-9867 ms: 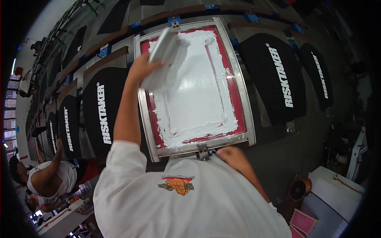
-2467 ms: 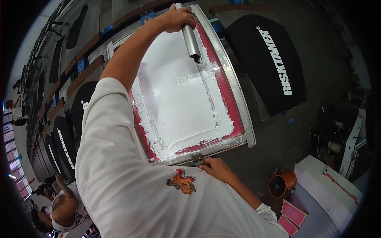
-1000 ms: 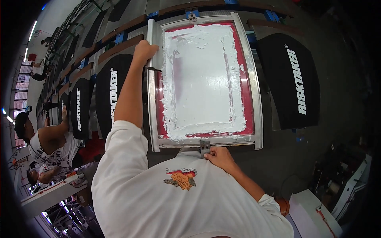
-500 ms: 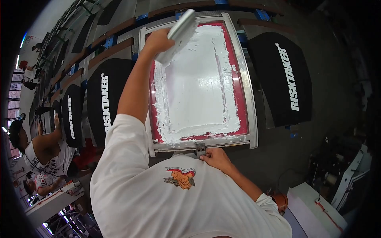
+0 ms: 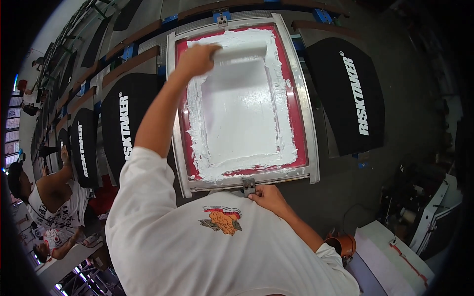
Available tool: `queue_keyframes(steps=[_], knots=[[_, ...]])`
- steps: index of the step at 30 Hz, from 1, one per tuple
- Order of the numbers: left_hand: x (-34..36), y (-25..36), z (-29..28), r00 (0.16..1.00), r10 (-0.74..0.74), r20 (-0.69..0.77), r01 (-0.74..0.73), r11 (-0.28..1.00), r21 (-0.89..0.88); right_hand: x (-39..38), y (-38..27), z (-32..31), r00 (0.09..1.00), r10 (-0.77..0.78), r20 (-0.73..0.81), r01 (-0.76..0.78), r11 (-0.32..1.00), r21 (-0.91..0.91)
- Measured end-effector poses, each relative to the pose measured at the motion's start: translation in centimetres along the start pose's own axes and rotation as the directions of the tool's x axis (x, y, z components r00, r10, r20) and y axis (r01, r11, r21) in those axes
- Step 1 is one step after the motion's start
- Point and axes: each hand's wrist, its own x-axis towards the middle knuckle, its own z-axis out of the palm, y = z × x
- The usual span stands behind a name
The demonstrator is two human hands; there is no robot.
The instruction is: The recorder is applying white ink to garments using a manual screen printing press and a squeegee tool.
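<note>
My left hand (image 5: 196, 60) is closed around the left end of a squeegee (image 5: 242, 53), slightly blurred, that lies across the far part of a screen-printing frame. The metal frame (image 5: 308, 126) holds a red mesh (image 5: 295, 118). White ink (image 5: 242, 133) coats its middle, with thick ridges along the sides and near edge. At the near edge, my right hand (image 5: 269, 198) pinches the grey metal clamp (image 5: 249, 187) in the middle of the frame's side. Much of the squeegee's grip is hidden by my left hand.
Black shirts with white lettering lie on boards to the right (image 5: 345, 93) and left (image 5: 131, 113) of the frame. A second metal clamp (image 5: 222, 18) sits at the far edge. Two people (image 5: 54, 197) are at the far left. An orange-brown bucket (image 5: 343, 244) stands at lower right.
The squeegee has come down from its raised, steep tilt at the frame's far left to lie across the inked mesh. My left hand moved slightly nearer; my right hand stays at the clamp.
</note>
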Motion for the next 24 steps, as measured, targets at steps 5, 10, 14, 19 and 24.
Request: queue_keyframes(steps=[5, 10, 14, 19, 24], knots=[[8.0, -5.1, 0.2, 0.999, 0.033, -0.038, -0.032, 0.999, 0.029, -0.4, -0.2, 0.4, 0.999, 0.017, -0.048, -0.015, 0.999, 0.039], [7.2, -5.1, 2.4, 0.993, 0.119, 0.021, -0.120, 0.992, 0.038, -0.4, -0.1, 0.6, 0.998, 0.020, -0.067, -0.016, 0.999, 0.046], [-0.1, -2.5, 2.3, 0.995, 0.069, 0.068, -0.072, 0.997, 0.039, 0.1, 0.0, 0.7, 0.999, -0.029, -0.035, 0.030, 0.999, 0.034], [-14.4, 7.3, 3.5, 0.988, -0.004, 0.155, -0.004, 0.999, 0.049, 0.4, 0.7, 0.6, 0.999, -0.045, -0.026, 0.047, 0.994, 0.099], [-28.8, 15.8, 5.8, 0.993, 0.062, -0.099, -0.069, 0.996, -0.065, 1.4, 1.3, 0.9, 0.999, -0.037, -0.005, 0.037, 0.994, 0.105]])
